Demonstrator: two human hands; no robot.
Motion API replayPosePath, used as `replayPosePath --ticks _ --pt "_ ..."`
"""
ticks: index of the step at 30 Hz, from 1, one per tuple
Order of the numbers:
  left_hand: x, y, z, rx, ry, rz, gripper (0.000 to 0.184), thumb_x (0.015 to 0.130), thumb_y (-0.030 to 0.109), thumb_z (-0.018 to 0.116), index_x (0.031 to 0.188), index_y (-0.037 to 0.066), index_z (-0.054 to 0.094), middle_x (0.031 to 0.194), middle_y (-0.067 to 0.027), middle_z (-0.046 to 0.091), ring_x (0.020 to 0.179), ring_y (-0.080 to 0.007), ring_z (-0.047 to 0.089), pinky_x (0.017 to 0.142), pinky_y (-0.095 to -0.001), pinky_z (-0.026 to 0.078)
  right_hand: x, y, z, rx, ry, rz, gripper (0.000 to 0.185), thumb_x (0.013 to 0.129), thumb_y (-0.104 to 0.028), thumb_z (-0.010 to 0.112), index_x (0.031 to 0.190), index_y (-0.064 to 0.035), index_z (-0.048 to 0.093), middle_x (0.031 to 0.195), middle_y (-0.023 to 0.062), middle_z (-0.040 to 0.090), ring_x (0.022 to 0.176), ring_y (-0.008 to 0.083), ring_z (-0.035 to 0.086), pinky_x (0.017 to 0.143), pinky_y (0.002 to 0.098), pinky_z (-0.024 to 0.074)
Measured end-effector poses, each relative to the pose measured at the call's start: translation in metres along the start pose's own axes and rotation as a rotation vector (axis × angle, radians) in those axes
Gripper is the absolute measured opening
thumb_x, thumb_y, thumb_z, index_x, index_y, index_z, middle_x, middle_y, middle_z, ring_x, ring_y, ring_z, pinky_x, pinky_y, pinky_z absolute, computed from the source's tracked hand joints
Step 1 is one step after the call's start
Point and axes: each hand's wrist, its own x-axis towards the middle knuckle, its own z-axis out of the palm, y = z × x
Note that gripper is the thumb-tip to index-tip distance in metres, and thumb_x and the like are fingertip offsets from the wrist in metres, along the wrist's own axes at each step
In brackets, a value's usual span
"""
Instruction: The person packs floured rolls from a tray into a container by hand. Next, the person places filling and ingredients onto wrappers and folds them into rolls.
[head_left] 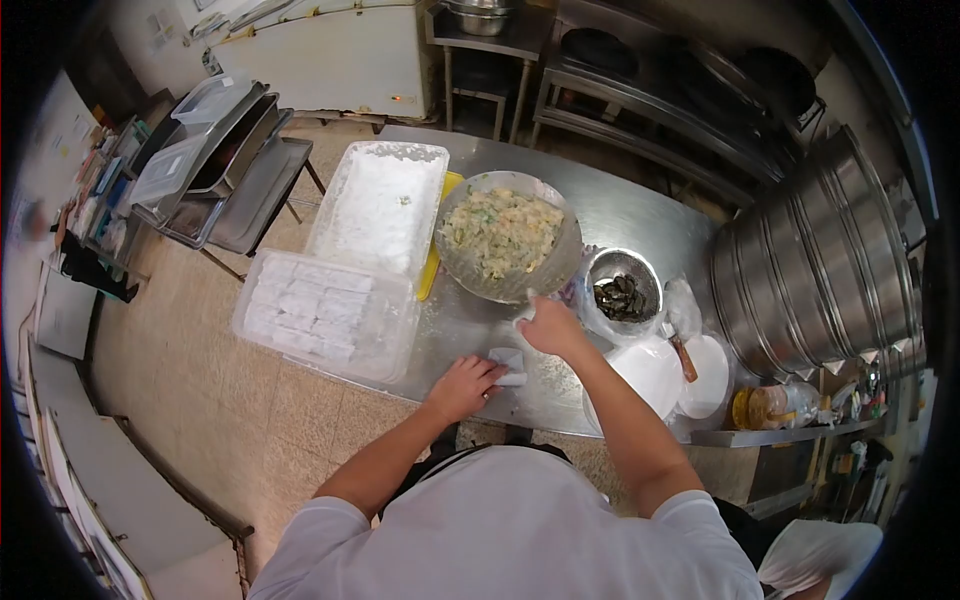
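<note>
My left hand (468,388) rests at the near edge of the steel table, its fingers closed on a small white folded wrapper (508,362). My right hand (550,325) is just below the near rim of a large bowl (566,262). Its index finger points towards that rim and its thumb is apart; the other fingers look curled. Pale, chopped filling with green bits (505,228) heaps up in the bowl. Beside my right forearm are white round sheets (635,372), which look like a stack of wrappers. A smaller steel bowl (652,277) holds dark pieces.
To the left, a white tray (370,225) holds white powder, and a clear tub (392,340) holds rows of white rolls. A wooden-handled tool (683,358) lies on the right. Tall stacked steel steamers (815,265) and an oil bottle (775,407) stand beyond. Behind me sits a white cloth-like shape (825,555).
</note>
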Motion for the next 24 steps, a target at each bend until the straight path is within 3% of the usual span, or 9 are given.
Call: replayPosePath --ticks 1,3,7,10,13,16,19,24 --pt "-0.001 -0.001 0.001 -0.001 -0.003 -0.003 0.049 0.092 0.025 0.078 0.138 0.012 0.069 0.127 -0.0074 0.070 0.115 -0.0307 0.063 0.101 -0.0450 0.051 0.008 -0.001 0.002 -0.066 -0.034 -0.051 0.084 0.089 -0.031 0.076 0.159 0.0045 0.047 0.123 0.0329 0.073 0.115 0.0489 0.071 0.101 0.0542 0.0556" --pt "-0.002 -0.002 0.003 -0.003 -0.008 -0.011 0.049 0.092 0.026 0.077 0.138 0.012 0.069 0.128 -0.0073 0.071 0.116 -0.0306 0.063 0.102 -0.0451 0.051 0.011 -0.013 0.005 0.137 -0.144 -0.012 0.078 0.092 -0.026 0.073 0.160 0.0035 0.048 0.117 0.0277 0.076 0.107 0.0440 0.074 0.096 0.0506 0.0583" --pt "-0.003 -0.001 0.001 -0.009 -0.007 -0.032 0.047 0.093 0.025 0.076 0.137 0.013 0.070 0.128 -0.0073 0.071 0.117 -0.0309 0.063 0.103 -0.0459 0.051 -0.004 -0.053 -0.017 0.828 -0.392 0.241 0.067 0.098 -0.015 0.067 0.161 0.0006 0.049 0.104 0.0160 0.076 0.093 0.0284 0.075 0.086 0.0391 0.0610" --pt "-0.004 0.000 0.002 -0.032 0.002 -0.041 0.045 0.094 0.026 0.076 0.136 0.013 0.070 0.128 -0.0074 0.070 0.117 -0.0314 0.063 0.103 -0.0463 0.050 -0.006 -0.029 -0.005 1.181 -0.482 0.181 0.066 0.101 -0.008 0.065 0.164 -0.0081 0.048 0.103 0.0106 0.074 0.077 0.0189 0.071 0.074 0.0334 0.0605" --pt "-0.004 -0.003 0.006 -0.066 0.006 -0.052 0.044 0.095 0.026 0.076 0.136 0.013 0.070 0.128 -0.0076 0.070 0.117 -0.0317 0.063 0.103 -0.0465 0.050 -0.013 -0.002 0.014 0.672 -0.418 -0.068 0.069 0.098 -0.010 0.066 0.165 -0.0184 0.050 0.126 0.0174 0.069 0.106 0.0261 0.070 0.092 0.0407 0.0592" --pt "-0.003 -0.002 0.005 -0.091 -0.009 -0.059 0.043 0.096 0.026 0.075 0.136 0.013 0.069 0.127 -0.0078 0.070 0.116 -0.0317 0.063 0.102 -0.0462 0.050 -0.034 0.015 0.023 -0.404 -0.168 -0.457 0.073 0.095 -0.013 0.070 0.164 -0.0263 0.051 0.156 0.0211 0.053 0.134 0.0376 0.058 0.112 0.0526 0.0494" --pt "-0.002 -0.001 0.002 -0.087 -0.001 -0.052 0.041 0.097 0.026 0.075 0.136 0.013 0.069 0.126 -0.0078 0.069 0.115 -0.0315 0.063 0.101 -0.0459 0.050 -0.049 0.009 0.016 -0.636 -0.252 -0.509 0.077 0.092 -0.021 0.073 0.165 -0.0283 0.049 0.173 0.0198 0.034 0.153 0.0460 0.039 0.126 0.0620 0.0332" --pt "-0.002 0.001 0.000 -0.096 0.003 -0.063 0.040 0.097 0.026 0.075 0.135 0.012 0.070 0.123 -0.0076 0.069 0.114 -0.0315 0.063 0.100 -0.0459 0.050 -0.054 0.056 0.030 -0.834 -0.191 -0.625 0.070 0.097 -0.028 0.069 0.164 -0.0296 0.048 0.175 0.0177 0.031 0.156 0.0435 0.037 0.125 0.0665 0.0320"
